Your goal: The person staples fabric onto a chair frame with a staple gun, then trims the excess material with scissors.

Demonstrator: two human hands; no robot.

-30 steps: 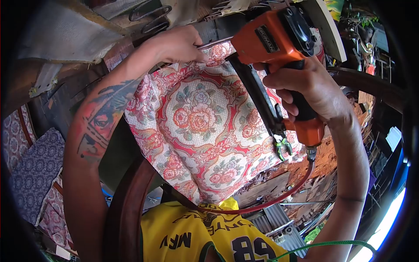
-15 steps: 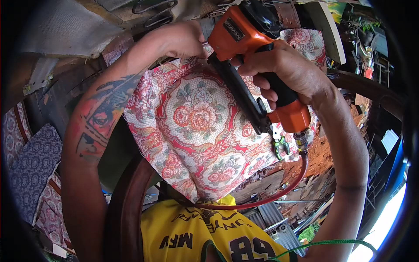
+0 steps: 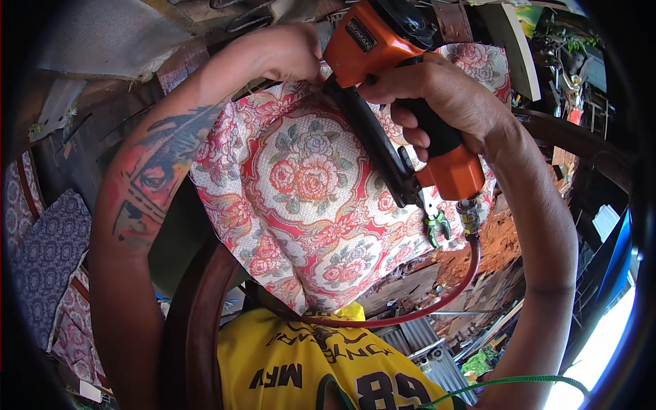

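My right hand is wrapped around the black grip of an orange and black pneumatic staple gun. Its nose points to the upper left, against the far edge of a red and white floral fabric. Just left of the nose, my left hand is closed at that same edge, pinching the cloth; its fingertips are mostly hidden. From the gun's base a red air hose curves down and left across my body. Green-handled pliers lie on the fabric below the gun.
A curved dark wooden chair frame stands at lower left, and another curved wooden piece at right. Blue patterned fabric hangs at far left. A green cord crosses the lower right. Boards and scraps lie on the reddish ground.
The staple gun and my right hand have shifted slightly up and left. My left hand has moved up a little along the fabric's edge. The pliers stay in place on the cloth.
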